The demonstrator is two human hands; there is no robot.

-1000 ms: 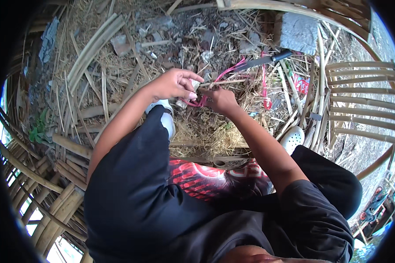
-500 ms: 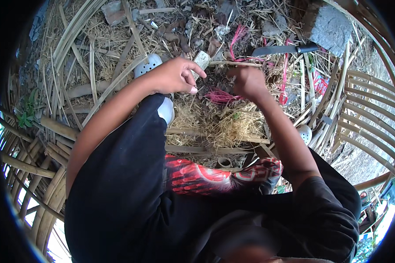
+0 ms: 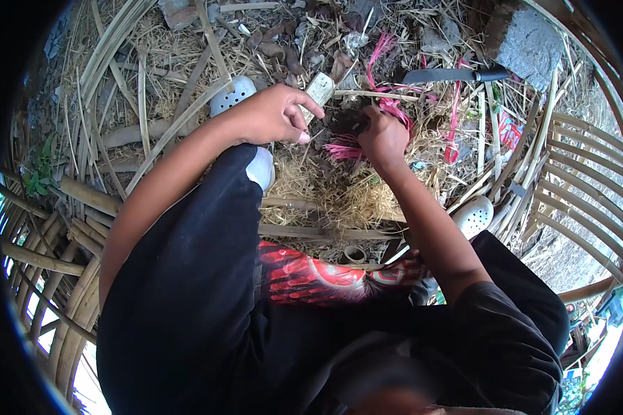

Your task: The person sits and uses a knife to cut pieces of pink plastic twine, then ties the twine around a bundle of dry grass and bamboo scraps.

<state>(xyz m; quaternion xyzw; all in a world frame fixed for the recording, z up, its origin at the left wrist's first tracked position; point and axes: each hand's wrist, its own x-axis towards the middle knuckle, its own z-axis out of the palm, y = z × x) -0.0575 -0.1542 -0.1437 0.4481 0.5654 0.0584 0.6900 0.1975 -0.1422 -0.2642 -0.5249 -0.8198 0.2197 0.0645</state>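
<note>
My left hand (image 3: 284, 116) rests over my left knee, its index finger stretched and its thumb apart, with nothing visible in it. Beside its fingers lies a pale wooden block (image 3: 319, 94). My right hand (image 3: 384, 137) is closed, fingertips pointing down-left at a dark clump (image 3: 351, 120) on the ground. Whatever its fingers grip cannot be made out. Pink plastic string (image 3: 345, 149) spreads in a frayed bunch beside the hand, and more shows behind its knuckles. A knife (image 3: 439, 75) with a dark blade and black handle lies beyond the right hand.
Dry straw (image 3: 360, 197) and split bamboo strips (image 3: 111, 52) litter the ground. A grey stone block (image 3: 531, 47) sits at the far right, above a curved bamboo lattice (image 3: 588, 190). White perforated shoes (image 3: 475, 216) are on my feet. A red printed cloth (image 3: 311, 273) lies near my lap.
My right hand and forearm have shifted left, uncovering pink string behind the knuckles and more of the right shoe. My left hand has stayed nearly still.
</note>
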